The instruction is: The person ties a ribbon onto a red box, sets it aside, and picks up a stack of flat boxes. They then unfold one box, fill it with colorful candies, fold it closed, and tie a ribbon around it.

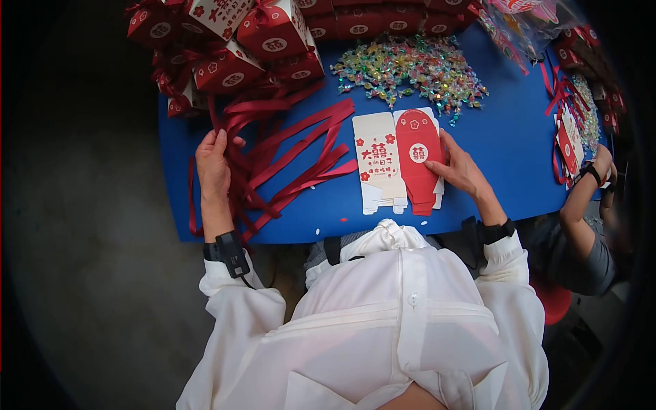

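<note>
My left hand is at the left of the blue table, thumb and fingers closed on a dark red ribbon. Several loose ribbons lie in a tangle to its right. In front of me is a stack of flat, unfolded candy boxes, cream and red with printed characters and flowers. My right hand grips the right edge of this stack, its thumb resting on the red panel. The fingers behind the stack are partly hidden.
Folded red boxes with ribbons are piled at the back left, and more line the far edge. A heap of wrapped candies lies beyond the stack. A clear plastic bag is at the back right. Another person's arm reaches in at right.
</note>
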Available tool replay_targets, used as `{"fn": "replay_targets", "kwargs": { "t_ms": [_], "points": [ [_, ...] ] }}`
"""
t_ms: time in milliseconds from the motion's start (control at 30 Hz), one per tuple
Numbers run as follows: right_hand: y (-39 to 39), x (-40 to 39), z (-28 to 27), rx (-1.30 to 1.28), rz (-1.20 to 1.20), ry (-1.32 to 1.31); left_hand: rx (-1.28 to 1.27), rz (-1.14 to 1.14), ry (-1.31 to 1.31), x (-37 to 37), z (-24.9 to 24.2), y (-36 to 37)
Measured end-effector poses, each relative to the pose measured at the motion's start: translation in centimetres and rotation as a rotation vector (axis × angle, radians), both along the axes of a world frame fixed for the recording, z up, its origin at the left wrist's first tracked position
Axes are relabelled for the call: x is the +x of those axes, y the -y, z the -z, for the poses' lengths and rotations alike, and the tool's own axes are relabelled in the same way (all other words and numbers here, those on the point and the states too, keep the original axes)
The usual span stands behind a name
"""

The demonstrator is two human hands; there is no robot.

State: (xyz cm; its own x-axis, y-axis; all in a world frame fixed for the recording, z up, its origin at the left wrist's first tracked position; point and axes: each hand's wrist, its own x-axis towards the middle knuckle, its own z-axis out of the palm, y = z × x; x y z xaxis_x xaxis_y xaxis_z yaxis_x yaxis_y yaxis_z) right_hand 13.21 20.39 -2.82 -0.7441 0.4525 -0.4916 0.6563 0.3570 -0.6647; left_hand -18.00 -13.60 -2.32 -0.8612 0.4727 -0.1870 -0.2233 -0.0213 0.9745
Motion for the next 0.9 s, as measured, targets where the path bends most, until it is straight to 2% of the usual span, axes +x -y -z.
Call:
{"fn": "replay_targets", "kwargs": {
  "t_ms": [133, 233, 300, 333, 400, 467, 567, 633, 667, 733, 833, 900],
  "points": [
    [0.1, -0.5, -0.3, 0.087, -0.050, 0.038, 0.042, -0.033, 0.036, -0.8, 0.7, 1.0],
    [0.5, -1.1, -1.5, 0.232, -0.116, 0.181, 0.005, -0.030, 0.013, -0.2, -0.1, 0.4],
    [0.7, -1.6, -2.4, 0.463, -0.215, 0.287, 0.017, 0.000, 0.015, 0.3, -0.6, 0.2],
    [0.8, -1.6, -2.3, 0.463, -0.215, 0.287, 0.029, 0.030, 0.018, 0.6, -1.0, 0.0],
    [0.9, -1.5, -1.9, 0.550, -0.180, 0.063, 0.018, 0.042, 0.068, 1.6, -2.2, -0.6],
    [1.2, -2.2, -2.4, 0.513, -0.195, 0.050, 0.007, 0.054, 0.118, 2.2, -2.5, -1.0],
    [1.9, -2.9, -2.7, 0.448, -0.217, 0.005, -0.014, 0.112, 0.055, 2.6, -2.3, -1.4],
    [2.1, -3.2, -2.7, 0.418, -0.226, -0.023, -0.119, 0.108, -0.134, 3.0, -2.5, -1.7],
    [2.2, -3.3, -2.7, 0.386, -0.226, -0.040, -0.119, 0.107, -0.134, 3.2, -2.5, -1.8],
    [2.3, -3.7, -2.8, 0.352, -0.230, -0.058, -0.274, 0.046, -0.390, 3.4, -2.8, -2.1],
    [2.6, -4.2, -3.3, 0.339, -0.239, -0.155, -0.366, 0.028, -0.502, 4.2, -3.8, -2.8],
    [2.9, -4.7, -3.6, 0.313, -0.277, -0.207, -0.347, 0.059, -0.456, 4.0, -3.4, -2.8]
  ]
}}
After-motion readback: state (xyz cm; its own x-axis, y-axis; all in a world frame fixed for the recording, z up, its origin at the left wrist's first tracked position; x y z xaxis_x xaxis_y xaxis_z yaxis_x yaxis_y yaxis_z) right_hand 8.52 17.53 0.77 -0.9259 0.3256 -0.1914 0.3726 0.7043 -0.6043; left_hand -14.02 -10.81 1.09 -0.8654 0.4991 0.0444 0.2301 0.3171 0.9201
